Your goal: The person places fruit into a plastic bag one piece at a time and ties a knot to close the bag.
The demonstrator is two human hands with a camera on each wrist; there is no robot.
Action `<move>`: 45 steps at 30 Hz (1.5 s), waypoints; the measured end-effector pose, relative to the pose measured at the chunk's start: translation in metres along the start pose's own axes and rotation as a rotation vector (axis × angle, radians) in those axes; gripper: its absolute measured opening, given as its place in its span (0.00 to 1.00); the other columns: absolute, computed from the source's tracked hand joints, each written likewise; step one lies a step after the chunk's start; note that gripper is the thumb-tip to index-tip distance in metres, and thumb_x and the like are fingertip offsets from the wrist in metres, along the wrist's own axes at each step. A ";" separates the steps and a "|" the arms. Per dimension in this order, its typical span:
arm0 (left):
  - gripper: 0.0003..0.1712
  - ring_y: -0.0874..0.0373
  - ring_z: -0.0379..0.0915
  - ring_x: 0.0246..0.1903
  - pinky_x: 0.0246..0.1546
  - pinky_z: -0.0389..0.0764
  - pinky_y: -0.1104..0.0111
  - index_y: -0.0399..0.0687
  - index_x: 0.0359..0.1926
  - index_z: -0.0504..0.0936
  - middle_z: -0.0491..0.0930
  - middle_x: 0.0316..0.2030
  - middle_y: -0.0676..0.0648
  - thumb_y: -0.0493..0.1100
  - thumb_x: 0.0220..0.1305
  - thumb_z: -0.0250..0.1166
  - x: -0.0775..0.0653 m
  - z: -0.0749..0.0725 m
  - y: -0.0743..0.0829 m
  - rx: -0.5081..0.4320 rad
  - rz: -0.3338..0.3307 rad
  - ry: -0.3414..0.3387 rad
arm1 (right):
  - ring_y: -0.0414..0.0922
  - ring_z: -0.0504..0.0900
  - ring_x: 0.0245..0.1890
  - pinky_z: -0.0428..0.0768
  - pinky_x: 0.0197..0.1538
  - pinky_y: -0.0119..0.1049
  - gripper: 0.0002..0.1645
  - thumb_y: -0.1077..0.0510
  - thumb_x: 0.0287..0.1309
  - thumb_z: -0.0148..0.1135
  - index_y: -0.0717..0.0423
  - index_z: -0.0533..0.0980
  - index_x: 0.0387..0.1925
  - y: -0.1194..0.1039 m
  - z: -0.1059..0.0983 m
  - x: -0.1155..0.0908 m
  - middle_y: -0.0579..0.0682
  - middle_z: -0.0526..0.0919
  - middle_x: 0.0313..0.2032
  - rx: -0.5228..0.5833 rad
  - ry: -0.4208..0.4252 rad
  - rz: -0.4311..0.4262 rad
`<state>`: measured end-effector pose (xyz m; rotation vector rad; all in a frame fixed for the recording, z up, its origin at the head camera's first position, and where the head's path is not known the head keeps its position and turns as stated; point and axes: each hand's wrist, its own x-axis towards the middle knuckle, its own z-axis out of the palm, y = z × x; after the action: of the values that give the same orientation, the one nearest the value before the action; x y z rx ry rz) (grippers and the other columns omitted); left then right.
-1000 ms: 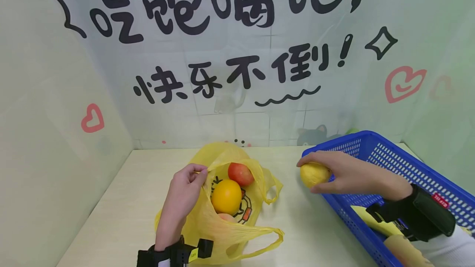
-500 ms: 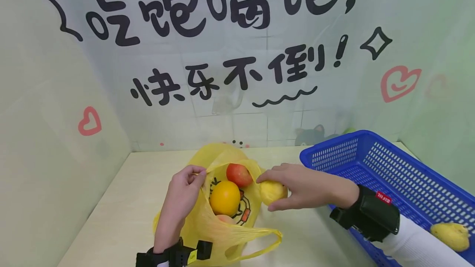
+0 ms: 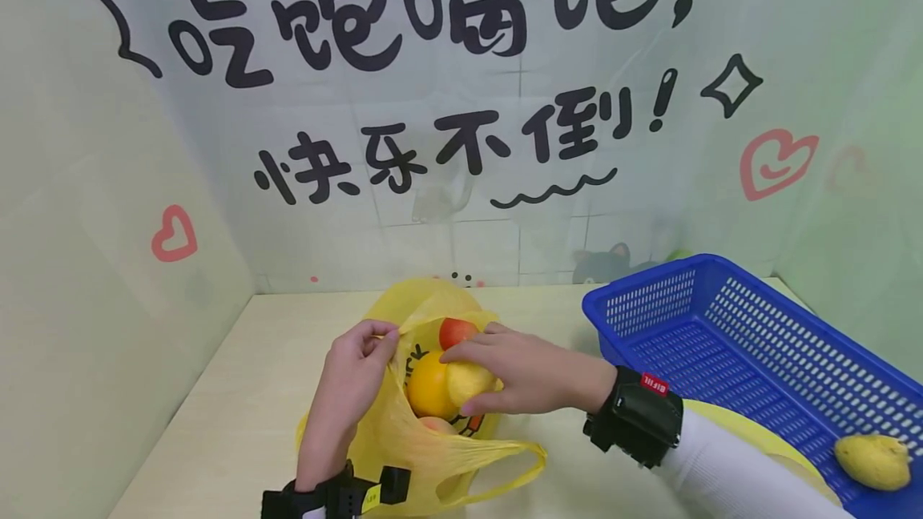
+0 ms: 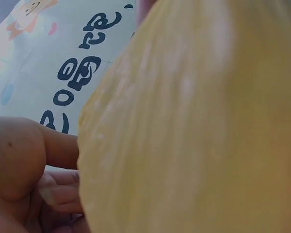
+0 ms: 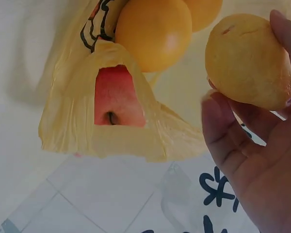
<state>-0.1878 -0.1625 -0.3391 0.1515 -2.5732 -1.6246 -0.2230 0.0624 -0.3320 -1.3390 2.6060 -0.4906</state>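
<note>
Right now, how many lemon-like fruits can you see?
2: the first lemon-like fruit is in the right hand, at the mouth of the yellow bag; the second lemon-like fruit lies in the blue basket. The white sleeve may hide more.

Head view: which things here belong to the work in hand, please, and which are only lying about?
Likely in the work:
yellow bag, pinched by the left grip
yellow fruit in the right grip
orange and red apple in the bag
blue basket, perhaps the source, with a second yellow fruit inside

Just around:
lettered wall
grey animal print
</note>
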 end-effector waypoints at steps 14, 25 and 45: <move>0.13 0.56 0.69 0.26 0.27 0.73 0.73 0.40 0.50 0.79 0.73 0.25 0.48 0.43 0.73 0.56 0.000 -0.002 0.000 -0.028 0.017 -0.014 | 0.40 0.71 0.49 0.72 0.55 0.31 0.39 0.35 0.60 0.61 0.47 0.68 0.67 -0.010 0.025 0.035 0.44 0.79 0.58 -0.011 0.009 -0.001; 0.13 0.57 0.69 0.26 0.28 0.73 0.73 0.39 0.50 0.80 0.73 0.24 0.49 0.42 0.73 0.56 0.001 -0.002 0.001 -0.040 0.027 -0.014 | 0.38 0.73 0.47 0.73 0.52 0.28 0.29 0.43 0.65 0.60 0.48 0.68 0.62 -0.014 0.040 0.047 0.42 0.77 0.50 -0.044 0.023 -0.043; 0.12 0.57 0.69 0.27 0.28 0.74 0.74 0.38 0.49 0.80 0.73 0.23 0.48 0.41 0.73 0.56 0.001 -0.001 0.000 -0.033 0.028 -0.004 | 0.42 0.72 0.48 0.68 0.59 0.31 0.22 0.48 0.67 0.57 0.54 0.73 0.57 -0.024 0.061 0.069 0.46 0.78 0.50 -0.353 0.035 -0.013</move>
<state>-0.1889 -0.1632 -0.3389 0.1094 -2.5382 -1.6588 -0.2267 -0.0199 -0.3801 -1.4544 2.8095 -0.0538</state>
